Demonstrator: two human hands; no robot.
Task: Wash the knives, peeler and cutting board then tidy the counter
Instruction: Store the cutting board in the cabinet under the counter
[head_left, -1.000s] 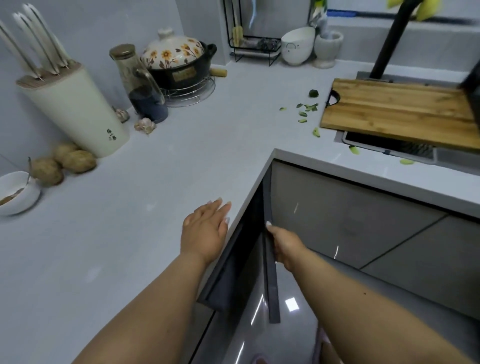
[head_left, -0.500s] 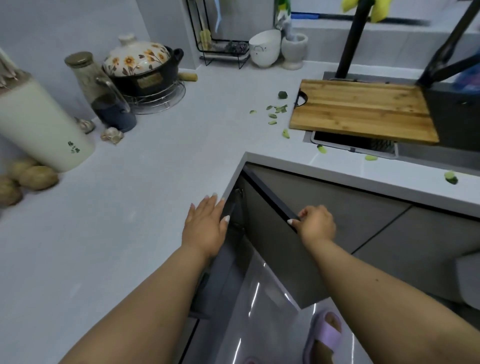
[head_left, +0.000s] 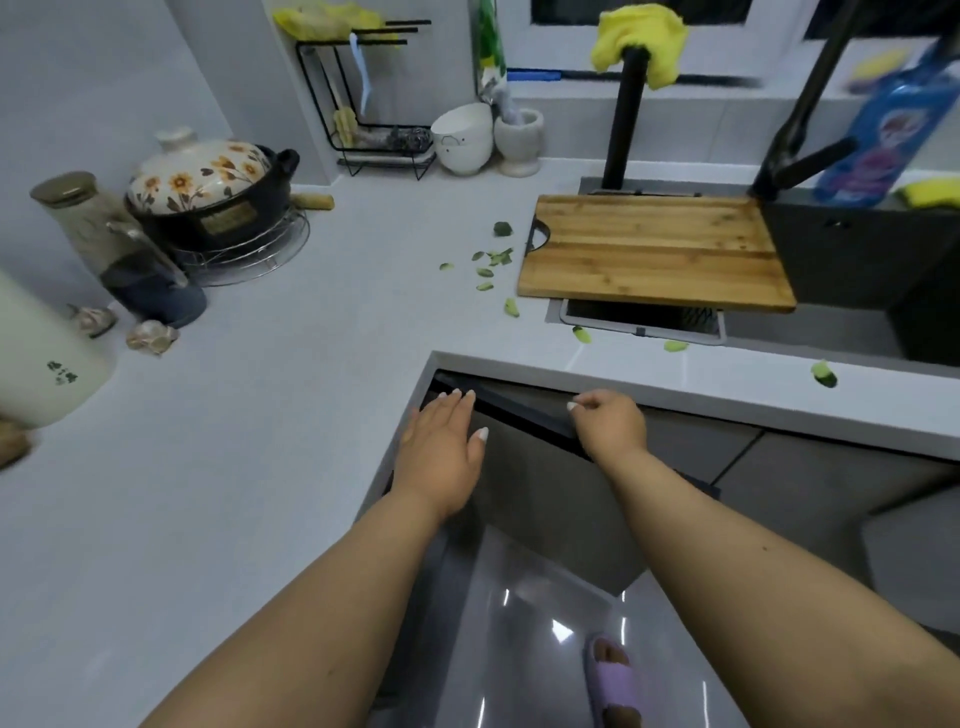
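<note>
Cutting board (head_left: 655, 253) over sink, beyond both hands (head_left: 609, 422)

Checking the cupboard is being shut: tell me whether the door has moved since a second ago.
Yes. The cabinet door has swung in toward the counter edge, nearly shut, with the right hand on its top edge.

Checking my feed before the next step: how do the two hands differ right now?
The left hand lies flat with straight fingers at the counter's inner corner; the right hand curls its fingers over the top edge of the dark cabinet door. The left holds nothing; the right grips the door. Both are bare and sit below the counter edge.
</note>
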